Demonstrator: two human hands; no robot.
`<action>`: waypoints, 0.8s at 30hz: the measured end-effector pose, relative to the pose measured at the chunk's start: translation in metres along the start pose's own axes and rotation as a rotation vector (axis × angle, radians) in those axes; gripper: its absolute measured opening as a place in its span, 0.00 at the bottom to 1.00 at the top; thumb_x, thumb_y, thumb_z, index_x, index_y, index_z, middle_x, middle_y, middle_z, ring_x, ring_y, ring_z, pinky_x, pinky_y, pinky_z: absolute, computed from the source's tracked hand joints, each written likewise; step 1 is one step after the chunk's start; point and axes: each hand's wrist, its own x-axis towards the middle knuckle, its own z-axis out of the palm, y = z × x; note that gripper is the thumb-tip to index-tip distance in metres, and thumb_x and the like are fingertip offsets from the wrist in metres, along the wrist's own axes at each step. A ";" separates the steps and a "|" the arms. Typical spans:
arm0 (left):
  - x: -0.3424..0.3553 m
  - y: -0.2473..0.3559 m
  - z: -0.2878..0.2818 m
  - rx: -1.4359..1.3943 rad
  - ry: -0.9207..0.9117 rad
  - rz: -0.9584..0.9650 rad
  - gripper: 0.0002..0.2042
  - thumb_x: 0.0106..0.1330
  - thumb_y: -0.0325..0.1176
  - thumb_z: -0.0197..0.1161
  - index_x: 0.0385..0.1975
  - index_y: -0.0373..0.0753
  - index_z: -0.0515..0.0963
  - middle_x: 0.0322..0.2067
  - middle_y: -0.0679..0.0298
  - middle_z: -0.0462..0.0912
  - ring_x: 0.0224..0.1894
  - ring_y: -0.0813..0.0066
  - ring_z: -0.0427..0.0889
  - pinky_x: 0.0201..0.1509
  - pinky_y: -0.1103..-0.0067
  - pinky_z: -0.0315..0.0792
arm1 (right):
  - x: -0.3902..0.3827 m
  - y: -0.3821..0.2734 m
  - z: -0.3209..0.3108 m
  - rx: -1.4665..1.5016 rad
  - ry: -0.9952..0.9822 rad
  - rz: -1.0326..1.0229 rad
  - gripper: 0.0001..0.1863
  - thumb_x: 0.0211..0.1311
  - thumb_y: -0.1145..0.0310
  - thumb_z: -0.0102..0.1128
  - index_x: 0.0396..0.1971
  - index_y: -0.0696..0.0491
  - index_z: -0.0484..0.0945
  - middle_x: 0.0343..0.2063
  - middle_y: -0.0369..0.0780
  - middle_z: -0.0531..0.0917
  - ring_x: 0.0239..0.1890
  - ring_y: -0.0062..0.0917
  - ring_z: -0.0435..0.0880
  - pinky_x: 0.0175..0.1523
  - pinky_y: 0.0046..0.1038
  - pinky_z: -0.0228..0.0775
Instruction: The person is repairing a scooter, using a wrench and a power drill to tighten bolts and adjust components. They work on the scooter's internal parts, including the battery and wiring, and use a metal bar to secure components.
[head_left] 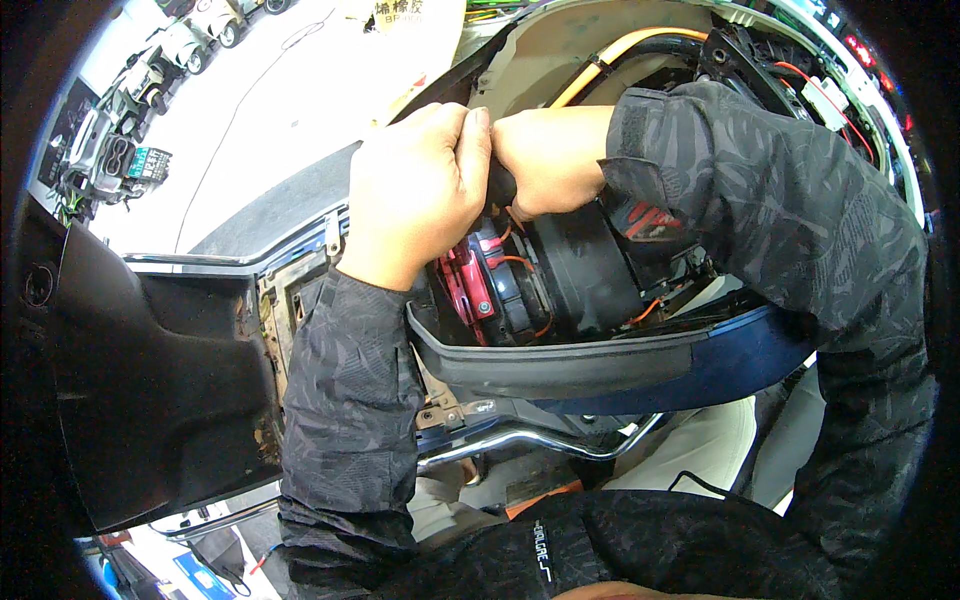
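Note:
An opened scooter body holds a red metal part [462,280], orange wires [517,262] and a black cylindrical housing [580,280]. My left hand [420,190] is curled over the top of this compartment, its thumb beside my right hand. My right hand [548,160] is bent down into the compartment just above the wires. Both hands' fingertips are hidden, and what they grip I cannot make out. A thick orange cable [630,45] runs behind my right hand. A dark blue side panel [750,370] edges the compartment below.
A black moulded panel [165,370] stands at the left. A chrome rail [560,448] runs below the compartment. Several parked scooters [130,160] line the upper left on a white floor [250,80], where a thin cable lies. A printed yellowish bag [430,50] sits at the top.

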 end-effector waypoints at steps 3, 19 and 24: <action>0.001 -0.002 0.000 -0.014 -0.006 0.013 0.13 0.77 0.34 0.61 0.30 0.33 0.80 0.23 0.47 0.77 0.25 0.48 0.77 0.31 0.64 0.70 | -0.001 -0.005 0.001 0.027 0.004 0.023 0.21 0.54 0.66 0.76 0.46 0.62 0.85 0.38 0.55 0.89 0.44 0.50 0.90 0.50 0.42 0.83; 0.004 0.000 -0.001 -0.066 -0.088 -0.041 0.13 0.76 0.37 0.62 0.43 0.31 0.84 0.36 0.48 0.86 0.39 0.53 0.85 0.47 0.68 0.77 | 0.003 0.005 -0.002 0.005 -0.071 0.077 0.21 0.55 0.63 0.78 0.45 0.61 0.85 0.33 0.52 0.89 0.39 0.46 0.90 0.45 0.41 0.83; 0.005 -0.002 0.004 -0.452 -0.153 -0.494 0.29 0.73 0.50 0.65 0.59 0.28 0.79 0.46 0.47 0.88 0.49 0.61 0.87 0.57 0.71 0.77 | -0.003 0.015 -0.015 0.151 -0.208 0.156 0.18 0.57 0.64 0.78 0.43 0.60 0.87 0.26 0.47 0.89 0.31 0.38 0.89 0.38 0.38 0.82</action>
